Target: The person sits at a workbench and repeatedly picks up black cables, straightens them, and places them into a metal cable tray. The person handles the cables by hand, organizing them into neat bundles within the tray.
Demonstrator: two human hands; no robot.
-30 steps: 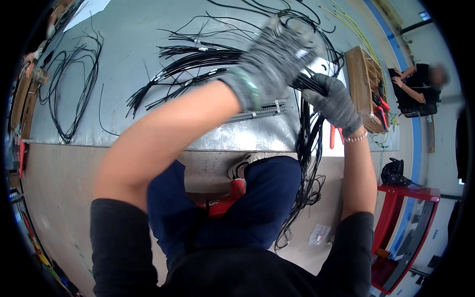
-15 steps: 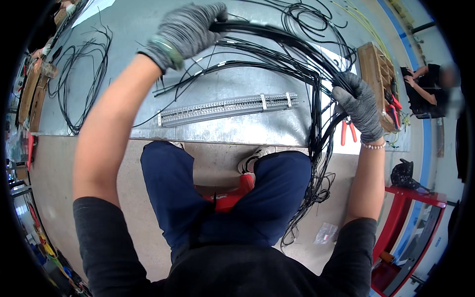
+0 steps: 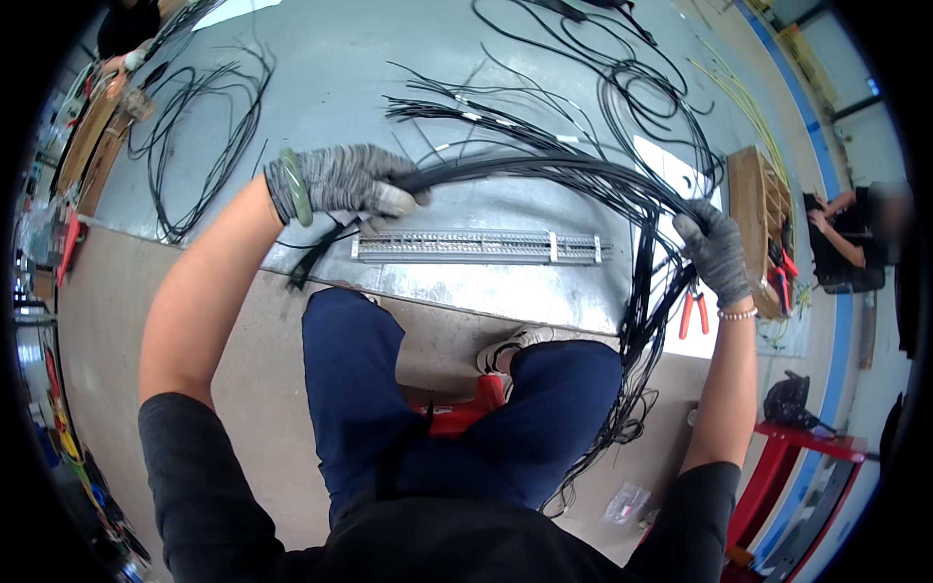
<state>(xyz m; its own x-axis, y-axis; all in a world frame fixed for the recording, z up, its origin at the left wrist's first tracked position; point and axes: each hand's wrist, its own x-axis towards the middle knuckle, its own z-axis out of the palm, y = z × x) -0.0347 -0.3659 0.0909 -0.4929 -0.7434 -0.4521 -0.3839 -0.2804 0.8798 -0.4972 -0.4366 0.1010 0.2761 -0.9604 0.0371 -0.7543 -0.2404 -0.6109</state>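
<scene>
A thick bundle of black wires arches between my two gloved hands above the metal table. My left hand, in a grey knit glove, is closed round its left part, and loose wire ends stick out below the fist. On the right, my right hand grips the same bundle; from there the wires hang over the table edge toward the floor. Behind the arch lie more black wires with white marker sleeves. Beneath it, near the front edge, rests a long grey terminal strip.
A wooden box with compartments stands right of my right hand, with red-handled tools in it. Red-handled pliers lie on white paper. Coiled black cables lie at left, more at the back right. Another person sits at far right.
My left hand has come down and nearer, drawing the left end of the wire bundle toward the table's front edge. My right hand keeps its grip. The view has shifted slightly.
</scene>
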